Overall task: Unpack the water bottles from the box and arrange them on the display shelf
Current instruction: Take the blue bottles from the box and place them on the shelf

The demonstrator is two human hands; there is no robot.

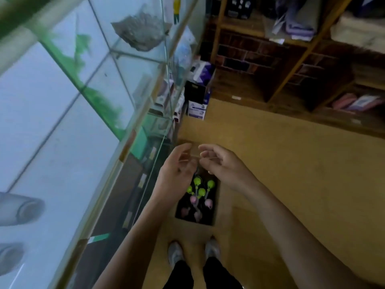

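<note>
Open box [217, 207] on the floor beside the glass shelf [125, 84], within easy reach. Bottles [198, 192] stand inside, caps up. Left hand [177, 165] and right hand [220, 161] hover above, loosely curled, empty, seemingly poised to reach in.

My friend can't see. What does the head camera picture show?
A person's left hand and right hand, both holding nothing, hover over an open cardboard box on the floor, holding bottles with green and pink tops. A glass display case stands at left.
</note>
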